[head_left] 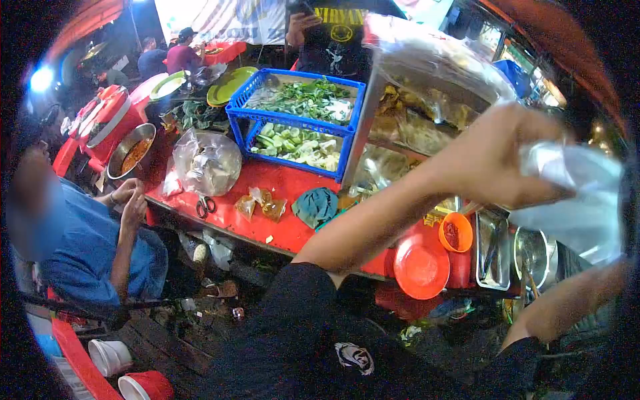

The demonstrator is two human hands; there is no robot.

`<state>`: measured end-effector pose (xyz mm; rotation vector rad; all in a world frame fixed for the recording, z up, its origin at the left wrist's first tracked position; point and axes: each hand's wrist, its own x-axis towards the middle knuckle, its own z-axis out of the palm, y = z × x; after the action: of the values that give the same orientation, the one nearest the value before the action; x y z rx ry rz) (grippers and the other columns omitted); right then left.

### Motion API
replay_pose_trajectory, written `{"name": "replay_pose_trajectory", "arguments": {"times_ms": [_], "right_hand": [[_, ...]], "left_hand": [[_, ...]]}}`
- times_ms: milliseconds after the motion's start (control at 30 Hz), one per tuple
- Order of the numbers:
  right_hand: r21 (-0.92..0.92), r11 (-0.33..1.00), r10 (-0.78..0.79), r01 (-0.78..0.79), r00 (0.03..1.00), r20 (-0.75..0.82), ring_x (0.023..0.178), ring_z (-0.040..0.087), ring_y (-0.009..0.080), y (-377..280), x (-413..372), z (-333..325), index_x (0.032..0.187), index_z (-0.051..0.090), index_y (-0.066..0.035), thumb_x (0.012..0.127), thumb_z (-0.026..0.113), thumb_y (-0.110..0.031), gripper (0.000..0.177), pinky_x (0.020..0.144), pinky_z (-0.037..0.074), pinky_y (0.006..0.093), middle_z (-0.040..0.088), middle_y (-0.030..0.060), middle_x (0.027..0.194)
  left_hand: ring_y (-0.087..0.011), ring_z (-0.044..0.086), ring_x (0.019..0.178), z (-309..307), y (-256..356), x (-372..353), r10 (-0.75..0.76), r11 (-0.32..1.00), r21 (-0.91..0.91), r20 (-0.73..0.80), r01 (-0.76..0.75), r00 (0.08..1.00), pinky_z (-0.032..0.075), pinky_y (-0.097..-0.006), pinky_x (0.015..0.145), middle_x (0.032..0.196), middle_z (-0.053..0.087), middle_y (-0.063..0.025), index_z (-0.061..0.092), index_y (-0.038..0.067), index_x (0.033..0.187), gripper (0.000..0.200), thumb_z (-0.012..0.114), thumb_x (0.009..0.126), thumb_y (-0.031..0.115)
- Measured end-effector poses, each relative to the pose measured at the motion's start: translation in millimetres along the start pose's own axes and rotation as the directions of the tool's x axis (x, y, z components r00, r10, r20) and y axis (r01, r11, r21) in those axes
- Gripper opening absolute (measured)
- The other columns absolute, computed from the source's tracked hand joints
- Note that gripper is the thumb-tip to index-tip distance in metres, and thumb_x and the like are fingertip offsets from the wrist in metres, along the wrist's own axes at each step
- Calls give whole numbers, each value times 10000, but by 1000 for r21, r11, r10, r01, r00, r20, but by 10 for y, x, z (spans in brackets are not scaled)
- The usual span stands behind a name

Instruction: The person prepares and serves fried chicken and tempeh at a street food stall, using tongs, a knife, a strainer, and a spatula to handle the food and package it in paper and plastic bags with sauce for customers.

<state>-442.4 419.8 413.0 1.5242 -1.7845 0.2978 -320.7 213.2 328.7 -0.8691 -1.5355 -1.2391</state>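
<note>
My left hand (510,157) is raised at the right, fingers pinched on a clear plastic bag (567,217) that hangs below and beside it. Motion blurs the fingertips a little. My right forearm comes up from the lower right and runs off the dark edge of the view, so that hand is out of sight. Below my left arm are a red plate (420,270) and an orange bowl (468,228) with red sauce. Beside them sit a rectangular metal tray (485,270) with a dark utensil in it and a round metal pot (548,257).
A glass display case (363,127) stands beside a two-tier blue rack (293,123) of greens and sliced vegetables. Scissors (206,207), a filled plastic bag (220,163) and a teal cloth (316,207) lie on the red table. A person in blue (110,240) sits at left; another stands behind.
</note>
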Motion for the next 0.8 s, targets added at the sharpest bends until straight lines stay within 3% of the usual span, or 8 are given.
{"name": "replay_pose_trajectory", "arguments": {"times_ms": [133, 267, 333, 367, 467, 533, 633, 800], "right_hand": [[315, 820, 552, -478, 807, -210, 839, 607, 175, 677, -1353, 66, 1156, 602, -18, 938, 541, -248, 322, 701, 493, 305, 634, 68, 952], [466, 403, 843, -788, 518, 147, 795, 605, 174, 666, -2426, 899, 1145, 602, -13, 943, 538, -270, 333, 648, 502, 307, 631, 70, 906], [118, 658, 695, -743, 660, 285, 737, 588, 213, 259, -2557, 1139, 1036, 613, -38, 924, 575, -181, 185, 697, 485, 350, 628, 102, 860], [140, 543, 786, -828, 559, 263, 776, 615, 223, -106, -2427, 1077, 940, 609, -43, 899, 600, -146, 111, 728, 483, 353, 632, 120, 871], [479, 459, 662, -748, 648, 377, 738, 630, 176, -459, -2902, 1341, 909, 653, -54, 807, 720, -201, 190, 657, 502, 306, 644, 99, 835], [535, 86, 247, -841, 538, 806, 692, 628, 176, -843, -2845, 1202, 836, 685, -27, 759, 761, -343, 334, 636, 497, 317, 671, 115, 761], [796, 76, 271, -600, 781, 562, 614, 586, 104, -1325, -3348, 1713, 810, 673, 7, 800, 730, -285, 298, 566, 465, 297, 664, 89, 714], [453, -253, 122, -855, 436, 891, 532, 583, 98, -1339, -4341, 1981, 758, 682, -8, 845, 642, -209, 222, 500, 458, 270, 642, 62, 618]], "left_hand": [[-112, 591, 878, 273, 326, -750, -592, 662, -508, 97, 551, 800, 479, -290, 778, 966, 642, -22, 591, 45, 1080, 419, 808, 738, 150], [-138, 603, 939, 450, 111, -1580, -878, 475, 28, -38, 879, 476, 479, -327, 874, 1034, 675, -43, 610, 45, 1156, 536, 845, 691, 170], [-99, 597, 759, 612, 125, -1863, -934, 357, -138, -51, 924, 354, 488, -266, 726, 808, 673, -7, 688, 31, 947, 263, 772, 787, 221], [-92, 597, 765, 666, 156, -1899, -999, -4, -48, -52, 999, -7, 490, -260, 706, 841, 680, -30, 682, 16, 954, 286, 777, 789, 229], [-109, 621, 759, 1130, 114, -2286, -942, 221, 7, -257, 975, 215, 521, -284, 707, 871, 695, -69, 668, -23, 972, 339, 811, 742, 181], [-115, 620, 798, 1455, 73, -2437, -972, 74, 0, -224, 997, 72, 515, -291, 735, 907, 691, -54, 671, -13, 984, 299, 785, 758, 146], [-106, 603, 725, 1780, -2, -2669, -977, 61, -217, -211, 974, 14, 499, -280, 655, 820, 666, -17, 671, 7, 940, 186, 729, 811, 127], [-211, 633, 865, 1721, 469, -3577, -867, -91, -674, -309, 733, -391, 495, -388, 839, 979, 653, -112, 609, 25, 1016, 243, 617, 870, 220]]}}
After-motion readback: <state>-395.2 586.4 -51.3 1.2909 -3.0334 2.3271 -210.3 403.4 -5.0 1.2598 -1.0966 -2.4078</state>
